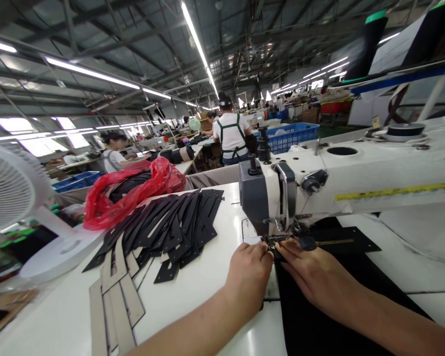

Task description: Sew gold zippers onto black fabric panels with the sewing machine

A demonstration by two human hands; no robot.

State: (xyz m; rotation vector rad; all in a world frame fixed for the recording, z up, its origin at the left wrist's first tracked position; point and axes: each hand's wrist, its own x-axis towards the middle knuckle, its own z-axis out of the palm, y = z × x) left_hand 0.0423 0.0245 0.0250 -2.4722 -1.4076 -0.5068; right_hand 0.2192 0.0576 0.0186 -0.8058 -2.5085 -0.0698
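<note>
A white sewing machine [267, 198] stands over the table, its presser foot [276, 238] down near my fingertips. My left hand [249, 274] is closed in a pinch just left of the foot; what its fingertips grip is hidden. Stretched out, the fingers of my right hand [311, 269] lie on a large black sheet of material [304, 324] at the right of the foot. A black strip with a slot and small holes [356, 240] lies on the sheet behind my right hand. The stitching point itself is mostly covered by my fingers.
Left of the machine lies a fanned pile of black slotted strips [178, 222], with beige undersides showing on several strips [116, 309]. A red plastic bag [129, 193] and a white fan [55, 232] stand beyond. A co-worker [232, 131] and a blue crate [292, 136] are farther back.
</note>
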